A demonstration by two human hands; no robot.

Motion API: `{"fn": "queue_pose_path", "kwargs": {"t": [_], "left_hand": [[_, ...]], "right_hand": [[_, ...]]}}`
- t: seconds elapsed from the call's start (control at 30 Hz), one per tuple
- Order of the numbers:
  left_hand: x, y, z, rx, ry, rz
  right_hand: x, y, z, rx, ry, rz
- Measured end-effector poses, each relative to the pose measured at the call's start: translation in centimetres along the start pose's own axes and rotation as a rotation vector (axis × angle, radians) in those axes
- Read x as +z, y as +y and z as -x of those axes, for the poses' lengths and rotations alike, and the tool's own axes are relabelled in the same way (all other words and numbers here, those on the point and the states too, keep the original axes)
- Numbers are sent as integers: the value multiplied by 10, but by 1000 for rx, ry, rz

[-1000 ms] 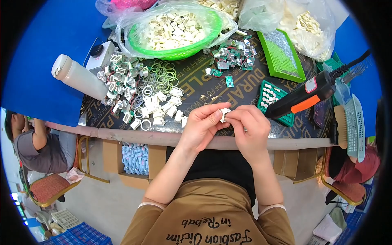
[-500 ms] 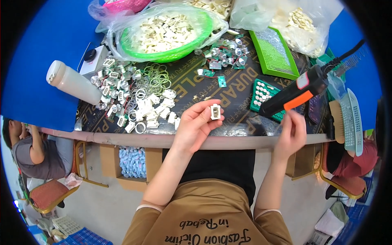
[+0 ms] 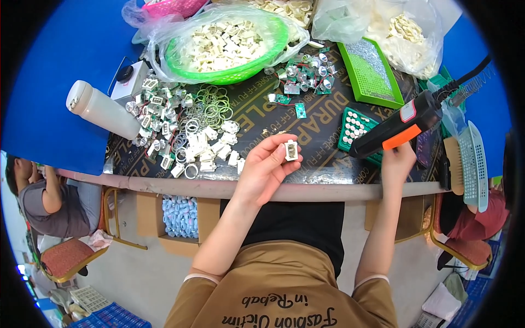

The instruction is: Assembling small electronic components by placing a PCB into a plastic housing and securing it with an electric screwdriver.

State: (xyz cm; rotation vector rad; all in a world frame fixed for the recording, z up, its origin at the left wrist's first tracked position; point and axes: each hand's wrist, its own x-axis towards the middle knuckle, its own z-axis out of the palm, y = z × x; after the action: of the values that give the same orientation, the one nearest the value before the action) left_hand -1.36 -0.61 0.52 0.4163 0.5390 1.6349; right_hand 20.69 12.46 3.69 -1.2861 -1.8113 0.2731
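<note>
Above the table edge, the left hand (image 3: 265, 170) pinches a small white plastic housing (image 3: 291, 150). The right hand (image 3: 397, 162) apparently grips the black-and-orange soldering tool (image 3: 404, 124); steadying the housing matters.

The person wears a mustard-brown short-sleeved shirt (image 3: 284, 284) with dark lettering printed across the chest. The sleeves end above the elbows with a thin pale edge, and both forearms and hands are bare. Below the shirt, dark black clothing (image 3: 295, 229) covers the lap.
</note>
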Motion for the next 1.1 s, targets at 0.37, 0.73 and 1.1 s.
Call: {"fn": "queue_pose_path", "kwargs": {"t": [0.37,0.73,1.1], "left_hand": [[1,-1,1,9,17,18],[-1,-2,-1,51,19,1],[0,-1,1,66,65,5]], "right_hand": [[45,-95,51,-505,-101,-457],[60,-91,54,-701,-135,-282],[1,-25,52,-280,250,-318]]}}
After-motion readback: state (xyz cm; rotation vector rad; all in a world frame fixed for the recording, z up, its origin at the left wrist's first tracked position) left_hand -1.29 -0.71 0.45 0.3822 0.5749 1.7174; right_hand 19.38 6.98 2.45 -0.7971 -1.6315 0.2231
